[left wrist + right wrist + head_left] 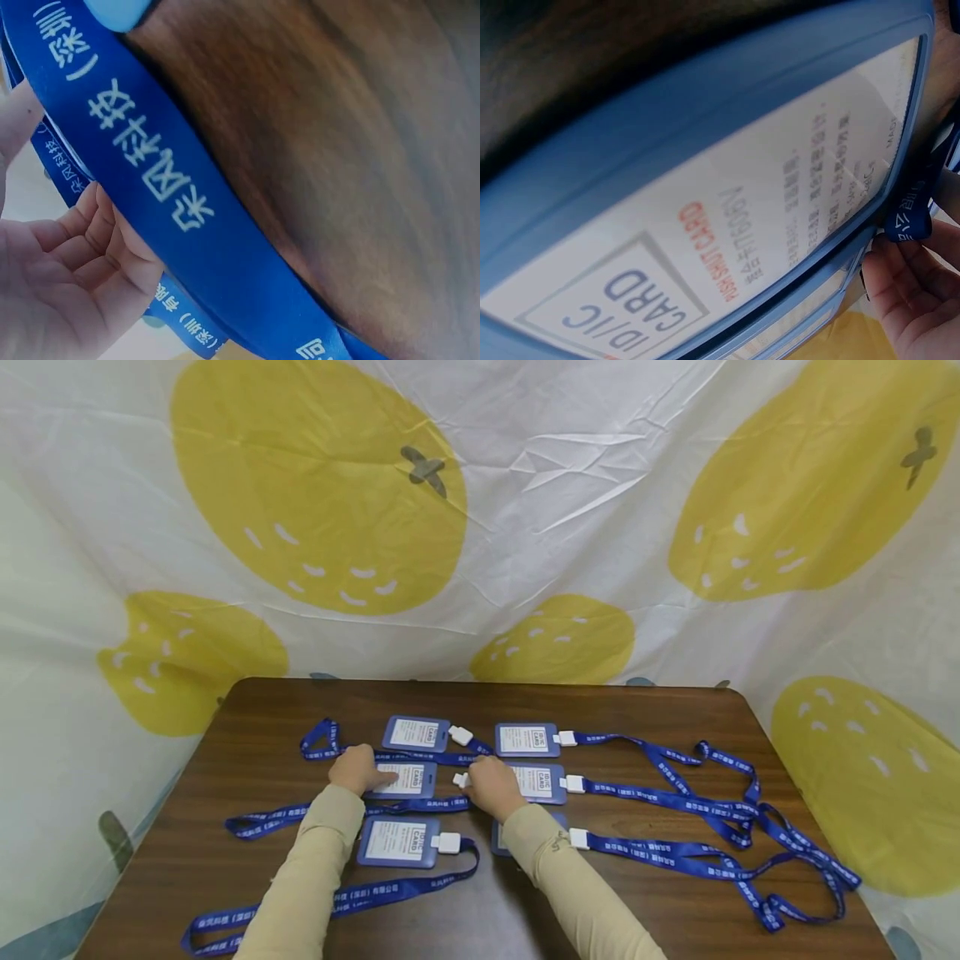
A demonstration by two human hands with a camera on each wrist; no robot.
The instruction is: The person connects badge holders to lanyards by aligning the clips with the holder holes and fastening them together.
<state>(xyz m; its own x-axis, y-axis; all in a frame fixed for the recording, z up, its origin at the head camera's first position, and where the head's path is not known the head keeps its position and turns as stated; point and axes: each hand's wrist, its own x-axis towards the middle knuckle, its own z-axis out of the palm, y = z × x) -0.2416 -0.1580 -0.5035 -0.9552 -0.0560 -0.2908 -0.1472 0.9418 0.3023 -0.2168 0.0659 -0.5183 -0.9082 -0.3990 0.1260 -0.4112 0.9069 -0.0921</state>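
Near the table's middle my left hand (355,770) grips the left end of a blue ID badge holder (412,782), its thumb across the white card. In the left wrist view, a blue printed lanyard (142,157) crosses in front of the fingers and hides part of that grip. My right hand (493,787) pinches the blue lanyard (911,217) close to its white clip (461,781), just right of that holder. Beneath and beside the right hand lie a middle-right badge holder (542,783) and a front-right one (705,187), partly covered by the sleeve.
Other badge holders lie at the back left (416,733), back right (527,740) and front left (397,842). Their lanyards (675,852) spread loosely to both sides, overlapping on the right. A fruit-print curtain (525,527) hangs behind the brown table (600,910).
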